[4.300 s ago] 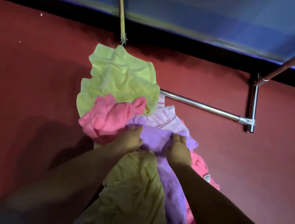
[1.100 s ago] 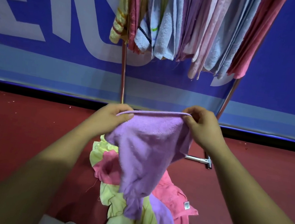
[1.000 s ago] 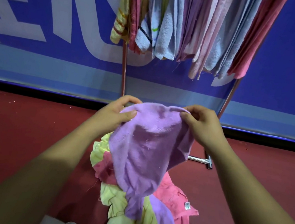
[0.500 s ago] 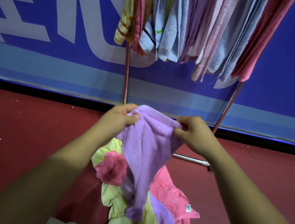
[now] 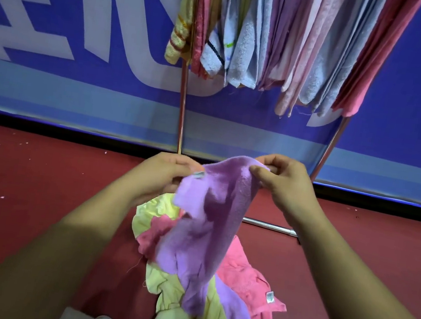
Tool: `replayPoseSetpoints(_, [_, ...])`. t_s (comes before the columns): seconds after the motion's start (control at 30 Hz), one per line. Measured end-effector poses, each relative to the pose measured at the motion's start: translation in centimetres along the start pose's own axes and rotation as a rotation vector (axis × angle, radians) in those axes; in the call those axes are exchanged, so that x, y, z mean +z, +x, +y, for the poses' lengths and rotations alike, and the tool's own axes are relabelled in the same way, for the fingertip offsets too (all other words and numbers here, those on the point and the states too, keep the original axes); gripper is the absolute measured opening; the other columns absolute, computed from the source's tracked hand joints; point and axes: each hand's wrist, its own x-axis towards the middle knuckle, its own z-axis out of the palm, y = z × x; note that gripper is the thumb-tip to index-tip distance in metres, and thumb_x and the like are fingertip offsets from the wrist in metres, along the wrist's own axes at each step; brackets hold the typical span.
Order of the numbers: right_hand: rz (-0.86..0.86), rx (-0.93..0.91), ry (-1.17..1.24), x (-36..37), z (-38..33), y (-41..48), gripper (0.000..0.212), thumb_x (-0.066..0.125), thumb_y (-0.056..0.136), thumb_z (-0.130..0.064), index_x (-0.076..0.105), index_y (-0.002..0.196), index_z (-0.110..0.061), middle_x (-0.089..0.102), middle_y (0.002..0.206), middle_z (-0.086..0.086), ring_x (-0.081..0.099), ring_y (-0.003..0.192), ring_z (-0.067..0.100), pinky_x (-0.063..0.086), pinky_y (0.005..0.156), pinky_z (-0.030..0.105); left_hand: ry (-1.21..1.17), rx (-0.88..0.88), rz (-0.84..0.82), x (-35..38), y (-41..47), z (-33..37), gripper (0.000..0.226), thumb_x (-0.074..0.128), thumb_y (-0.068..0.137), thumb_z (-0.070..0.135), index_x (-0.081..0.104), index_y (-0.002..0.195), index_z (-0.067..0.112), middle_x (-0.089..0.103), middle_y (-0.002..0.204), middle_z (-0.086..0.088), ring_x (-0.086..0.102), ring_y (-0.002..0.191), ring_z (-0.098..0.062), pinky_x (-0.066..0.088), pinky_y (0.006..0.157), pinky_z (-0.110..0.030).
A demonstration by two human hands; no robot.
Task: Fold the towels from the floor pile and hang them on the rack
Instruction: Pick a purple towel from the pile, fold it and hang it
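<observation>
Both the left hand point(image 5: 159, 176) and right hand point(image 5: 283, 184) pinch the purple towel point(image 5: 205, 229) by its top edge at frame centre, its length hanging straight down below the fingers point(image 5: 257, 172).

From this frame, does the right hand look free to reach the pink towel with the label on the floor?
Probably not yet. The right hand is pinching the top edge of the purple towel, shared with the left hand. The pink towel lies uncovered below, so releasing would clear the way.

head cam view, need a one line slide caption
Both hands, left and right, hold a purple towel above the floor pile, facing the towel-filled rack.
</observation>
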Motion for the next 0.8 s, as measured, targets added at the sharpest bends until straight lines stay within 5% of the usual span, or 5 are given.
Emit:
replayPoseSetpoints(0.1, [-0.068,-0.030,0.050,0.5,0.0,-0.3,0.009,0.065,0.093,-0.002,0.074,0.091,-0.005,0.070,0.074,0.002,0.058,0.067,0.009,0.047,0.062,0.016,-0.264,0.001,-0.120,0.6,-0.3,0.5,0.042,0.038,0.094,-0.019,0.066,0.113,0.006,0.074,0.109,-0.012,0.071,0.099,-0.017,0.059,0.080,-0.024])
replayPoseSetpoints(0.33, [-0.139,-0.219,-0.204,1.2,0.0,-0.4,0.013,0.068,0.093,-0.007,0.072,0.092,-0.019,0.067,0.071,-0.020,0.058,0.064,-0.004,0.044,0.066,0.012,0.094,0.176,-0.021,1.6,-0.2,0.1,0.012,0.065,0.092,0.002,0.073,0.098,0.008,0.076,0.081,-0.009,0.073,0.075,-0.016,0.058,0.068,-0.020])
replayPoseSetpoints(0.47, [-0.098,-0.155,-0.131,1.9,0.0,-0.6,0.020,0.064,0.091,0.002,0.065,0.096,-0.017,0.058,0.057,0.003,0.050,0.042,0.013,0.044,0.050,0.024,0.199,0.216,0.001,1.9,-0.1,0.1,0.008,0.068,0.092,0.012,0.074,0.088,0.009,0.072,0.069,-0.013,0.068,0.061,-0.018,0.052,0.056,-0.021])
replayPoseSetpoints(0.6, [-0.155,-0.157,-0.107,2.6,-0.1,-0.9,0.018,0.059,0.093,0.001,0.071,0.085,-0.010,0.069,0.065,0.004,0.064,0.058,0.016,0.058,0.067,0.038,0.235,0.248,0.014,2.4,-0.1,0.0,0.010,0.066,0.094,0.012,0.072,0.087,0.008,0.070,0.064,-0.007,0.065,0.057,-0.016,0.047,0.053,-0.019])
replayPoseSetpoints(0.8, [-0.191,-0.238,-0.452,3.1,0.5,-1.1,0.013,0.080,0.081,-0.020,0.073,0.092,-0.023,0.067,0.082,-0.011,0.061,0.070,-0.001,0.042,0.064,0.011,0.218,0.267,-0.012,2.3,-0.1,0.3,0.012,0.061,0.096,0.008,0.070,0.088,0.010,0.069,0.065,-0.005,0.064,0.060,-0.014,0.046,0.053,-0.016])
